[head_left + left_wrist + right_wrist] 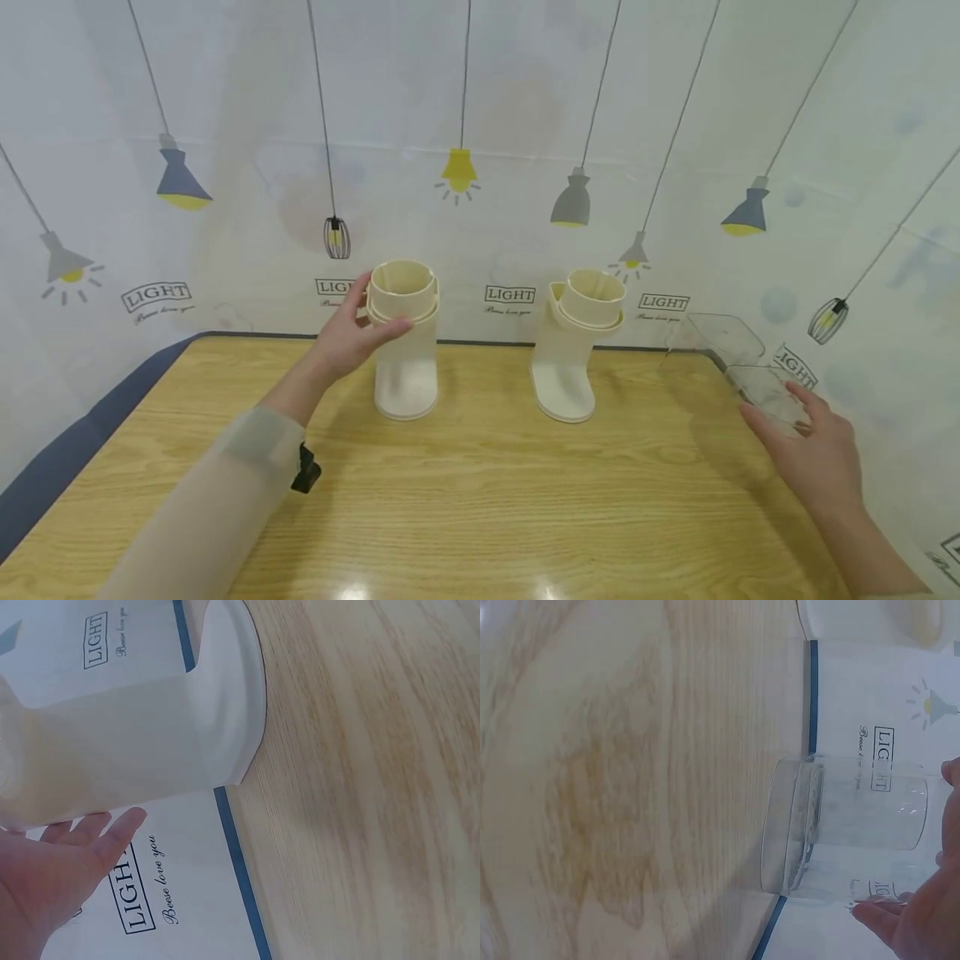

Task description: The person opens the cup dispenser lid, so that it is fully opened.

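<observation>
On the left, a cream plastic stand (406, 379) with a round cup (402, 292) in its top ring stands upright near the table's back edge. My left hand (348, 337) grips it at the ring, thumb across the front and fingers round the left side. In the left wrist view, the fingers (112, 832) lie against the stand's side. At the right, my right hand (821, 450) holds a clear plastic container (862, 814) by one side; its see-through outline is hard to make out in the head view.
A second cream stand (562, 375) with a similar cup (595, 298) stands to the right of the first. Both are on a wooden table (450, 500). Behind the table hangs a white sheet (517, 83) printed with lamps and lettering.
</observation>
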Demonstrator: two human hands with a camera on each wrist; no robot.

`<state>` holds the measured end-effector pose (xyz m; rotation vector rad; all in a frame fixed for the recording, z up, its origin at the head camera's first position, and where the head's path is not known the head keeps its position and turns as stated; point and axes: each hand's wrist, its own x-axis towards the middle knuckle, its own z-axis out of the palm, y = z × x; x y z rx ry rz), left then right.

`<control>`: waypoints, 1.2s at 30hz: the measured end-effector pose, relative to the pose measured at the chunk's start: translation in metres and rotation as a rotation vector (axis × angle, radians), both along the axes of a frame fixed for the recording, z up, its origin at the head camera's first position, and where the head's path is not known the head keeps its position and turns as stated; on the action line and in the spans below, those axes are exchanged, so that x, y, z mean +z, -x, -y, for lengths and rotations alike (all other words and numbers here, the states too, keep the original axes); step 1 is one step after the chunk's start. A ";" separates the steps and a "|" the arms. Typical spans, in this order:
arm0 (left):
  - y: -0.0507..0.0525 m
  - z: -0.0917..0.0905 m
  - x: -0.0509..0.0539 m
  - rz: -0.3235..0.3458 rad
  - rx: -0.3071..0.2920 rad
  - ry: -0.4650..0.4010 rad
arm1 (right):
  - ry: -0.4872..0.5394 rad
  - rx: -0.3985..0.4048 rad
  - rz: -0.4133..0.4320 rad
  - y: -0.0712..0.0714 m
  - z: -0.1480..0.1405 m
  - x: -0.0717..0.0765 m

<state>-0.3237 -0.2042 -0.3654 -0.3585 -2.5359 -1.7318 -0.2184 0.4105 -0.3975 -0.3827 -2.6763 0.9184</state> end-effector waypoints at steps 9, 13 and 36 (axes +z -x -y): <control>0.001 -0.002 0.000 0.000 0.019 0.031 | -0.020 0.000 0.009 0.000 -0.004 0.001; 0.002 -0.001 -0.001 0.000 0.027 0.049 | -0.027 0.003 0.009 0.000 -0.005 -0.001; -0.004 0.011 -0.008 0.070 0.008 0.064 | -0.047 -0.008 -0.163 -0.006 0.026 0.026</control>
